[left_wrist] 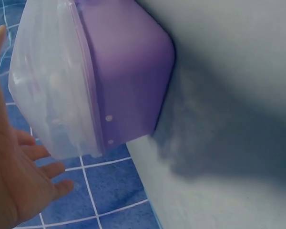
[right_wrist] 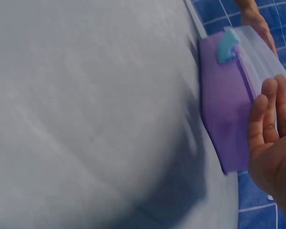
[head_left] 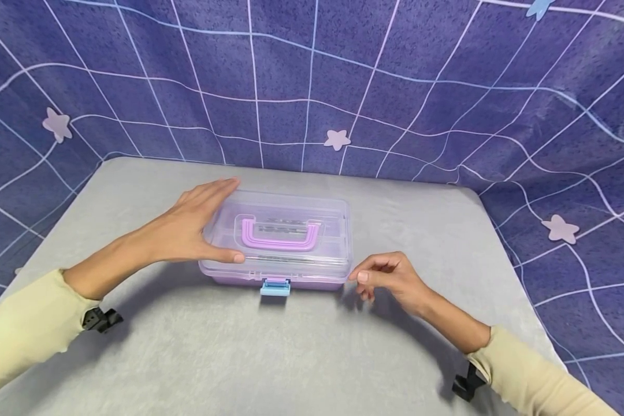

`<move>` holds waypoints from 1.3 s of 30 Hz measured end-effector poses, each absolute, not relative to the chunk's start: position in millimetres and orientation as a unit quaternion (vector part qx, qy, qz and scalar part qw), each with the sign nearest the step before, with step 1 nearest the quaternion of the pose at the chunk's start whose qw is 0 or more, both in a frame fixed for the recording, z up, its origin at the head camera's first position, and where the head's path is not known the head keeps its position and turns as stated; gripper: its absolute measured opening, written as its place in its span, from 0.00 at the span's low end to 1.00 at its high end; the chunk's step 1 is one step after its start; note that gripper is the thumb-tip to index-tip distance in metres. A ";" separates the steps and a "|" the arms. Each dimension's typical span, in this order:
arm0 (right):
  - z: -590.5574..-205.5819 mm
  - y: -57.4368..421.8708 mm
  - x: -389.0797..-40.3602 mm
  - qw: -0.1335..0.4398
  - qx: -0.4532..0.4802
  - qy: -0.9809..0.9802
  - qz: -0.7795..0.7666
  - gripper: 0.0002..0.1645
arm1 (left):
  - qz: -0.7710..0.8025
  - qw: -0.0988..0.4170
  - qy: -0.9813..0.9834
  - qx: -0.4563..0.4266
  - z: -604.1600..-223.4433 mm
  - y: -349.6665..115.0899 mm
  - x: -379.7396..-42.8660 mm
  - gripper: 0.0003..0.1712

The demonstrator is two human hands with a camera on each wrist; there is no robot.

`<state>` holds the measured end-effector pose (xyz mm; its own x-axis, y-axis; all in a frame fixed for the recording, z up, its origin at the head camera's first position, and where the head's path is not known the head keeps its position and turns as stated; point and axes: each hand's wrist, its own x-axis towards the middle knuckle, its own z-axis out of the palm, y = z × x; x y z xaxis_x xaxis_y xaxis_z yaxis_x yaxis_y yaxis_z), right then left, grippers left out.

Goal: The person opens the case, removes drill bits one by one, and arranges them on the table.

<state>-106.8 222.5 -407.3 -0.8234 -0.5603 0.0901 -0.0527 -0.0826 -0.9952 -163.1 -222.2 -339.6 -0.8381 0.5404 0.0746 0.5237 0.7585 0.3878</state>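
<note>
A purple storage box (head_left: 291, 285) with a clear lid (head_left: 338, 237) stands on the grey surface. The lid lies down over the base, with a pink-purple handle (head_left: 278, 244) folded flat on its top. From the middle of the front edge juts a light blue latch (head_left: 275, 288). My left hand (head_left: 189, 225) spreads over the box's left end, thumb along the lid's front part and fingers toward the back. At the front right corner is my right hand (head_left: 395, 280), its thumb and forefinger close together beside the lid's edge. Several thin items show dimly through the lid.
The grey cloth-covered table (head_left: 301, 358) carries the box near its back edge. Behind and at the sides hangs a blue curtain (head_left: 291, 69) with a line grid and star shapes. Each wrist bears a small black device (head_left: 101, 319).
</note>
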 end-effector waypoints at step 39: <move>-401.2 229.5 -159.0 0.074 -0.245 0.783 -0.567 0.70 | 0.261 0.063 0.933 0.240 -360.2 -263.0 -162.3 0.94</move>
<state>-159.0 229.5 -401.2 -0.8686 -0.4683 0.1619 -0.2995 0.2360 -0.9244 -162.3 -263.0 -360.2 -0.8772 0.4800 0.0074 0.4140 0.7487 0.5177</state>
